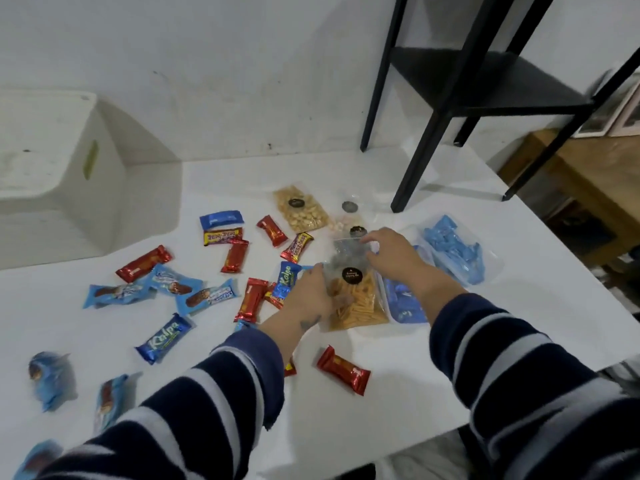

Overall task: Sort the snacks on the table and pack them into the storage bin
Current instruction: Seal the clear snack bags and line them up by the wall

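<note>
Clear plastic pouch of orange snack sticks (353,299) is held on the white table (485,323) between both hands. Its 9 o'clock edge is clamped in the left hand (311,292) grip; its 12 o'clock top is pinched by the right hand (391,254). The white storage bin (62,174) stands well apart at 10 o'clock.

White wall (207,46) across top of frame, scuffed. Black shelf frame (485,81) upper right; wooden furniture (588,174) at right edge.

A home room: white table (450,341), black shelf (485,81), framed pictures (620,112) against the wall.
</note>
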Motion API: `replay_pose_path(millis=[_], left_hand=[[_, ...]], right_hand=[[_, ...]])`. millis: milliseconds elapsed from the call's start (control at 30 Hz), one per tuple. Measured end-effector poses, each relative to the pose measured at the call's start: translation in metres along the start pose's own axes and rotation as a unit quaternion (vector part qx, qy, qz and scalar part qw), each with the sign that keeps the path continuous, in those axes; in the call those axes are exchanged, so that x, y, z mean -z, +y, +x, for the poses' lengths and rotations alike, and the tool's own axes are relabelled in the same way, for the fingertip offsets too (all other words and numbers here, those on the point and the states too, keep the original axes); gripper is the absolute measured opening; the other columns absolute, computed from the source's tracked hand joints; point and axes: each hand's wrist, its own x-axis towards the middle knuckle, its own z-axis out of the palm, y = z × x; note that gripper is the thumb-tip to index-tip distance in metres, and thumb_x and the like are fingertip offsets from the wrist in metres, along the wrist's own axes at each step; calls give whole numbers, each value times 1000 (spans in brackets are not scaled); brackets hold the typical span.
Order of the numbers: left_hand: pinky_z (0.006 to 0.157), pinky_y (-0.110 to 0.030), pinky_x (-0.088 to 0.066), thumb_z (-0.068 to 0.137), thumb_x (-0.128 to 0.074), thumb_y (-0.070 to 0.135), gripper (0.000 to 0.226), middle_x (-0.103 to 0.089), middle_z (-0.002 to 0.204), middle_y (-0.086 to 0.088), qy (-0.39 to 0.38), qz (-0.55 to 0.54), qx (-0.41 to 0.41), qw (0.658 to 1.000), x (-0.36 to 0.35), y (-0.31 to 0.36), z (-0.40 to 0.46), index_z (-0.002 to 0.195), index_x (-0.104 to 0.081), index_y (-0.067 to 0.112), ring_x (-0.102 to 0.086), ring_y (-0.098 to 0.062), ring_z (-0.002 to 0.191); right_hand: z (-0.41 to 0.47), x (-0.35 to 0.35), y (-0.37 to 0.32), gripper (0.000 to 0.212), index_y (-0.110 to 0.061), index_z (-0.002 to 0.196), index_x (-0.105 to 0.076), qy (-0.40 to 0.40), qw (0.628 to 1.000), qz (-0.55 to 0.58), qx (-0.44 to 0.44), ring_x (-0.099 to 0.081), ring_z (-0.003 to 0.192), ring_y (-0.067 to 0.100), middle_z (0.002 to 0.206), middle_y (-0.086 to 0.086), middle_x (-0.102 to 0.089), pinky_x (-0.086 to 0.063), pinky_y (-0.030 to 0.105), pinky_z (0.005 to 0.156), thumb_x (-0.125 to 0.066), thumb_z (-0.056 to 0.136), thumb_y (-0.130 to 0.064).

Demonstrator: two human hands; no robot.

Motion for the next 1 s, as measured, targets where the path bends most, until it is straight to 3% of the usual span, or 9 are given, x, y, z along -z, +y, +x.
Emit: replay_pose_path(millis=[100, 233, 433, 567, 733, 900, 1000], left_hand=[[106, -43, -38, 76, -75, 43, 103, -29, 149, -14, 44, 39, 18, 998, -15, 2, 8, 150, -12, 9, -38, -32, 133], [108, -35, -31, 78, -75, 34, 100, -25, 152, -12, 78, 56, 26, 995, -31, 6, 5, 151, -9, 11, -31, -27, 138], [108, -29, -31, 74, -79, 18, 103, -25, 154, -5, 111, -47, 49, 992, -43, 10, 8, 151, -11, 18, -32, -22, 138], [113, -36, -32, 74, -77, 12, 104, -28, 155, -2, 139, -101, 63, 983, -54, 13, 3, 152, -9, 22, -29, -21, 141], [106, -33, -39, 75, -76, 3, 96, -42, 144, 0, 184, -125, 34, 974, -52, 16, -1, 150, -21, 24, -39, -17, 133], [106, -31, -36, 79, -67, -5, 94, -39, 142, 2, 188, -91, 11, 978, -33, 6, -2, 148, -19, 37, -39, -12, 128], [104, -27, -36, 82, -65, -2, 92, -38, 142, 4, 183, -83, 16, 979, -31, 0, -2, 146, -17, 43, -40, -9, 122]], right_hand=[[30, -2, 5, 44, -20, 132, -52, -14, 999, -33, 12, -47, 123, 30, 133, 9, -47, -42, 36, 101, -48, 90, -12], [61, -3, 7, 50, -19, 138, -46, -64, 990, -117, 43, -44, 121, 34, 131, 11, -48, -43, 42, 100, -43, 89, -8], [85, 9, 9, 26, -27, 110, -65, -92, 969, -198, 113, -40, 121, 30, 125, 2, -55, -38, 40, 96, -47, 94, -19], [90, 19, 11, 20, -25, 103, -71, -112, 972, -141, 151, -51, 117, 24, 120, 0, -64, -43, 35, 95, -54, 92, -20], [89, 36, 13, 18, -11, 100, -74, -111, 976, -30, 183, -58, 99, 14, 107, 1, -68, -41, 23, 79, -60, 89, -11], [93, 43, 8, 19, -10, 95, -76, -100, 973, -15, 206, -57, 81, 8, 103, 4, -71, -43, 21, 73, -60, 87, -2], [95, 41, 7, 20, -9, 94, -76, -103, 971, -21, 216, -61, 86, 12, 104, 5, -72, -48, 22, 78, -59, 87, 0]])
